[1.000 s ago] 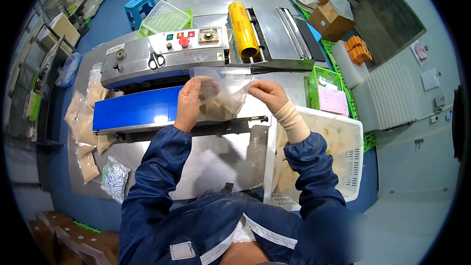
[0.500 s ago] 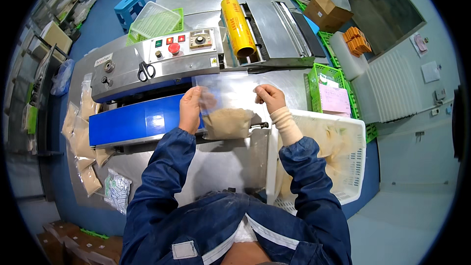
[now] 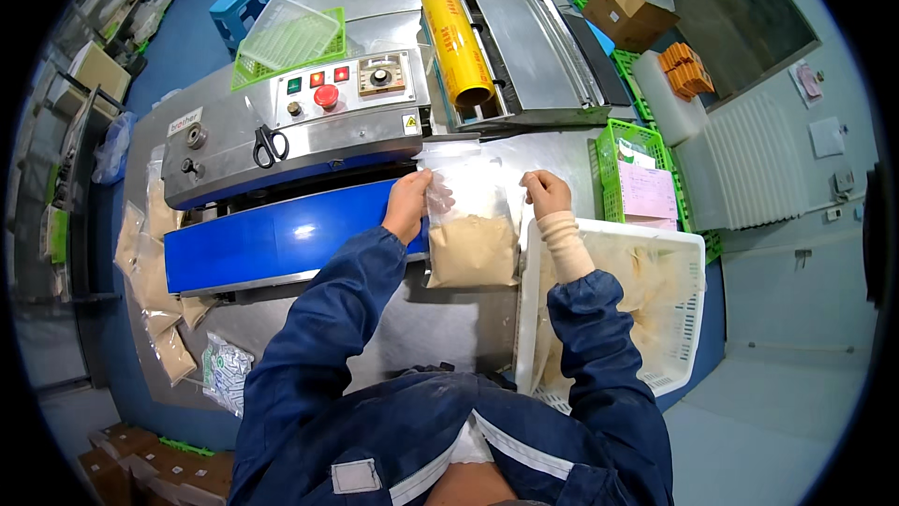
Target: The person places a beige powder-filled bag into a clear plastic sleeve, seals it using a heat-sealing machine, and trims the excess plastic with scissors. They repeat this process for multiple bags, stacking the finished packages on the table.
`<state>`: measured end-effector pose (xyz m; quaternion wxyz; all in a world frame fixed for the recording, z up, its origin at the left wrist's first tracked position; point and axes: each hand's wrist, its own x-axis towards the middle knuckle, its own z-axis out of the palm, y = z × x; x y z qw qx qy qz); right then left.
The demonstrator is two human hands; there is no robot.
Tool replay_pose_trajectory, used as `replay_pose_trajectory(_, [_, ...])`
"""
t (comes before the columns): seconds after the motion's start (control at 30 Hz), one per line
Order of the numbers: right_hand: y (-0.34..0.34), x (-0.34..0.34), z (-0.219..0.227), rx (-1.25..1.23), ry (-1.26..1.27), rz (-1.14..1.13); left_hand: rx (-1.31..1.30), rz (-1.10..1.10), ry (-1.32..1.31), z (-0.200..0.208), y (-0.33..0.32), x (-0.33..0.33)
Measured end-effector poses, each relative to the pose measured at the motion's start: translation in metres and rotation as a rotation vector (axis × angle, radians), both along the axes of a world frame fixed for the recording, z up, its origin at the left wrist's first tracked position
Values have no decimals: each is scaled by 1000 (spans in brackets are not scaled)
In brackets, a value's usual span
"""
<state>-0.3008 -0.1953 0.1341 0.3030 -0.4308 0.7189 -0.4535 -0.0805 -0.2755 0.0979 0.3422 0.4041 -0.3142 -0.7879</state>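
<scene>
A clear plastic bag [image 3: 473,249] with beige powder in its lower half hangs upright between my hands, in front of the right end of the sealing machine [image 3: 309,122]. My left hand [image 3: 408,204] is closed on the bag's upper left edge. At the upper right side, my right hand [image 3: 547,194] has its fingers pinched together on the bag's edge. Just left of the bag runs the machine's blue conveyor belt [image 3: 281,236]. Close below my right hand stands a white basket [image 3: 688,319] with more bags of powder.
Several filled bags [image 3: 150,267] lie at the table's left edge, near a small printed packet [image 3: 225,370]. Black-handled scissors [image 3: 271,146] rest on the machine. Beyond it sits a yellow film roll [image 3: 456,45]. A green basket [image 3: 609,169] holds papers at right.
Both hands have moved to the right with the bag, off the belt's end. The bag now faces me more fully and hangs slightly nearer. My view has shifted a little.
</scene>
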Motion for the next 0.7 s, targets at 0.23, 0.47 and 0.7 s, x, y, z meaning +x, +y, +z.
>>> replay_pose_trajectory(0.23, [-21, -12, -6, 94, 165, -11, 66, -22, 79, -15, -18, -9])
replay_pose_trajectory(0.47, [-41, -8, -21, 156, 182, 22, 64, 26, 59, -17, -27, 4])
replay_pose_trajectory(0.7, [-52, 5, -25, 196, 245, 94, 46, 47, -2, -21, -34, 21])
